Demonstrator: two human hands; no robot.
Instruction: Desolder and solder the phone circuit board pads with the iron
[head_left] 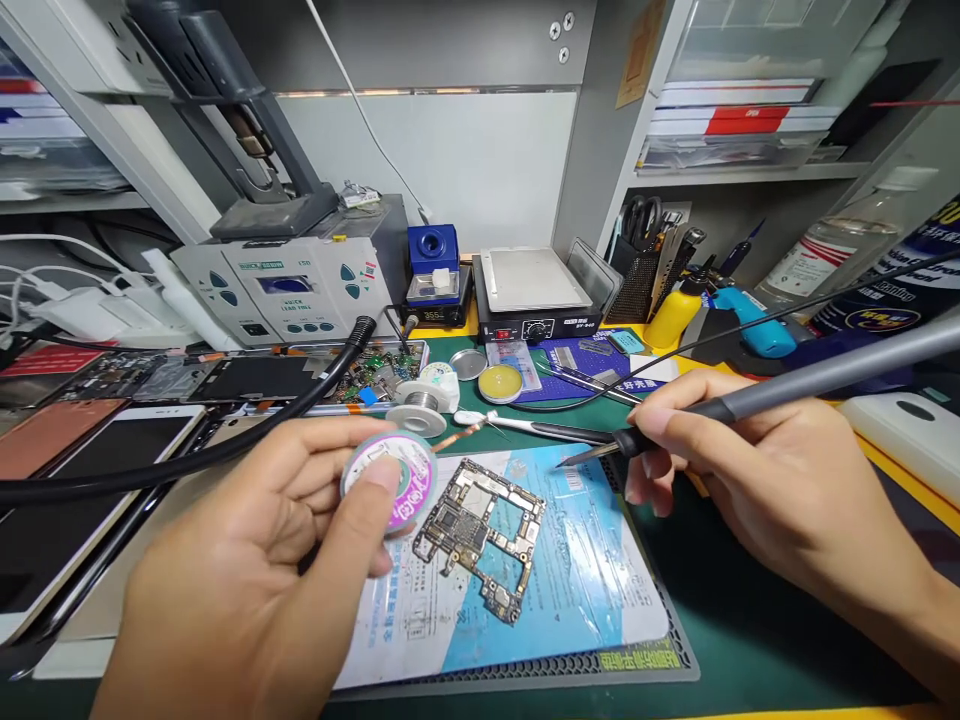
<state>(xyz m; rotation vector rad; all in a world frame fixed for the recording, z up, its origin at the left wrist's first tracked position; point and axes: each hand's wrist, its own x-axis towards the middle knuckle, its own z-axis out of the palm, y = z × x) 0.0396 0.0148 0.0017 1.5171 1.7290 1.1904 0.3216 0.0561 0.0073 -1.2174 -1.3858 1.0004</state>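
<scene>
My left hand (277,570) pinches a small round spool of desoldering braid (412,490), thumb on its pink and white label. A strip of copper braid (466,432) sticks out of the spool toward the back right. In my right hand (780,480) a soldering iron (720,408) is held like a pen, its dark tip pointing left above the blue and white sheet (585,590). On that sheet, between my hands, lies a phone circuit board (480,530) with cut-out openings. Neither the iron tip nor the braid touches the board.
Behind the sheet are a solder wire reel (420,410), an open tin of yellow paste (500,382), a white-handled brush (540,428) and tweezers (592,380). A rework station (292,285) and a heating plate (536,280) stand farther back. A black hose (300,400) crosses the left side over phones.
</scene>
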